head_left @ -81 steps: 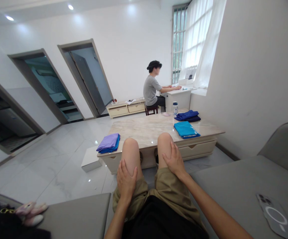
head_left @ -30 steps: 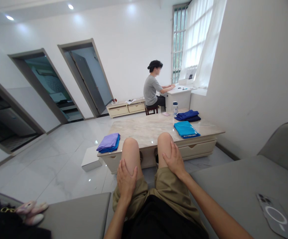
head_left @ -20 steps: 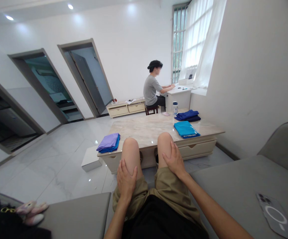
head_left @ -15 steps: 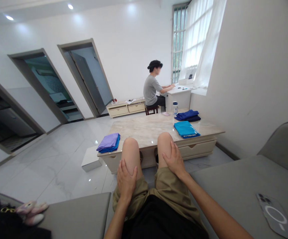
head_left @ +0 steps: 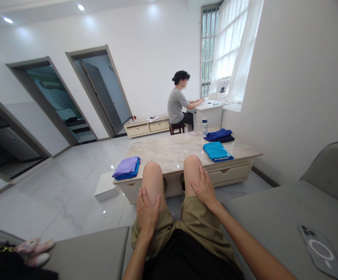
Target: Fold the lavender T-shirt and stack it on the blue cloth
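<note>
My left hand (head_left: 148, 212) rests open on my left thigh just behind the knee, fingers lying along the skin. On the other leg, my right hand (head_left: 204, 188) lies open over the thigh near the knee, thumb spread from the fingers. Neither holds anything. Beyond my knees is a low marble-topped coffee table (head_left: 169, 149). Folded purple and blue cloths (head_left: 127, 167) lie stacked at its near left corner. A folded turquoise cloth (head_left: 217, 151) sits at the right, with a dark blue cloth (head_left: 219, 135) behind it.
A lidded bottle (head_left: 205, 126) stands at the table's far side. A phone (head_left: 319, 249) lies on the grey sofa (head_left: 262, 206) to my right; plush toys (head_left: 34, 251) are at the left. A white box (head_left: 106, 187) is on the floor. Another person (head_left: 177, 101) sits at a white desk (head_left: 210, 112).
The view has shifted very slightly. Both hands stay where they were on my legs, and the cloths have not moved.
</note>
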The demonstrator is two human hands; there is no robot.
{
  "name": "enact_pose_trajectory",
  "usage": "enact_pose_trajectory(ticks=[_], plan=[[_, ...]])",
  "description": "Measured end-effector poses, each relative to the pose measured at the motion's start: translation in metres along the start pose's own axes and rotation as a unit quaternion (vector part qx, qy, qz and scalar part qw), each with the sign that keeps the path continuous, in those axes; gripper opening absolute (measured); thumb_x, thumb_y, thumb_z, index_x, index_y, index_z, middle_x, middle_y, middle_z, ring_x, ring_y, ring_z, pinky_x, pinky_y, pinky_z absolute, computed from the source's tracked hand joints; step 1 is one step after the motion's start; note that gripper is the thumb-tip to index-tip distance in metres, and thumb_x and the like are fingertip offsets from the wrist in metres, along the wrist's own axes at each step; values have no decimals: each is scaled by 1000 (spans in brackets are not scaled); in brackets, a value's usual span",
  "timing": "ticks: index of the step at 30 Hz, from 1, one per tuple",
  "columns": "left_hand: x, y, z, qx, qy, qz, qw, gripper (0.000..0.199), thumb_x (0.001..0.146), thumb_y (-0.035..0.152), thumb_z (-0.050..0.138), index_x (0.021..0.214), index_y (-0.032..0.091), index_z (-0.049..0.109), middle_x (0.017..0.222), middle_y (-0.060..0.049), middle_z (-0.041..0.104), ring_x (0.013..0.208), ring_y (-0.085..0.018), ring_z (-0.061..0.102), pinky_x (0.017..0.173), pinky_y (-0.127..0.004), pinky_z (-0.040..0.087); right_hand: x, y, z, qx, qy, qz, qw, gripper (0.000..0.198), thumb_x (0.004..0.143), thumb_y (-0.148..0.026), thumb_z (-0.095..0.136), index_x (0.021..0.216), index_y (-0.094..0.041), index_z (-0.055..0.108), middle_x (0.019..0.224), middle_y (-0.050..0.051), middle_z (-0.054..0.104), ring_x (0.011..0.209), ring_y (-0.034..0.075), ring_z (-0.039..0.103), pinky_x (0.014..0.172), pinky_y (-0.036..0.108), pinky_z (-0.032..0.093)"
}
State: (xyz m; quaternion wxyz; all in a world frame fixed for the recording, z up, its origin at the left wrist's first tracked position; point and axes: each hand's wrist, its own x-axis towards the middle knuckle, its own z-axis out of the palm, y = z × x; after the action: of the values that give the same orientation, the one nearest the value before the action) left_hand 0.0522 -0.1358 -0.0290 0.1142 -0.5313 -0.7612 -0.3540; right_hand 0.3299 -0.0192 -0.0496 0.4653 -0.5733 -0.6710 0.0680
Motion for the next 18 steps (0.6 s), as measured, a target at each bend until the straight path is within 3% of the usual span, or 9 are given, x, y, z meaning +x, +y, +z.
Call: enact_pose_trajectory(ticks=[4, 9, 12, 14, 16, 18], plan=[[2, 2, 4, -9, 4, -15, 1000, 84, 103, 61, 55, 169, 9, 43, 164, -28, 58, 147, -44, 61, 122, -61, 53, -7, -4, -1, 25, -22, -25, 999, 90, 102, -49, 65, 180, -22, 29, 179, 19, 42, 167, 38, 41, 134, 61, 42], [22, -10, 20, -47, -59, -18, 997, 98, 96, 68, 56, 171, 7, 40, 163, -29, 57, 148, -46, 60, 125, -64, 51, -16, -6, -7, 92, -86, -25, 992, 84, 109, -49, 62, 182, -27, 27, 183, 15, 37, 170, 33, 37, 138, 57, 38], [47, -17, 30, -80, -106, -12, 991, 108, 91, 75, 57, 173, 8, 36, 163, -28, 58, 148, -46, 60, 126, -66, 50, -5, 5, -14, 140, -134, -7, 981, 74, 114, -47, 55, 181, -27, 31, 178, 14, 46, 164, 29, 48, 135, 51, 43], [65, -15, 34, -85, -130, -4, 988, 113, 89, 79, 57, 175, 10, 33, 165, -26, 56, 150, -47, 59, 126, -66, 50, 15, 24, -19, 143, -148, 6, 979, 57, 115, -44, 53, 168, -25, 53, 162, 14, 64, 149, 28, 63, 126, 48, 53], [81, -10, 37, -82, -147, 2, 986, 117, 88, 82, 57, 177, 12, 30, 168, -24, 54, 152, -47, 57, 126, -68, 51, 46, 55, -24, 107, -133, 10, 985, 37, 113, -40, 53, 137, -23, 76, 137, 13, 78, 130, 29, 72, 116, 47, 58], [94, -6, 43, -75, -154, 2, 985, 117, 86, 82, 62, 178, 16, 31, 168, -21, 56, 152, -47, 58, 125, -69, 52, 84, 92, -31, 42, -98, 23, 994, 29, 109, -35, 55, 111, -22, 80, 116, 12, 81, 115, 29, 74, 108, 46, 60]])
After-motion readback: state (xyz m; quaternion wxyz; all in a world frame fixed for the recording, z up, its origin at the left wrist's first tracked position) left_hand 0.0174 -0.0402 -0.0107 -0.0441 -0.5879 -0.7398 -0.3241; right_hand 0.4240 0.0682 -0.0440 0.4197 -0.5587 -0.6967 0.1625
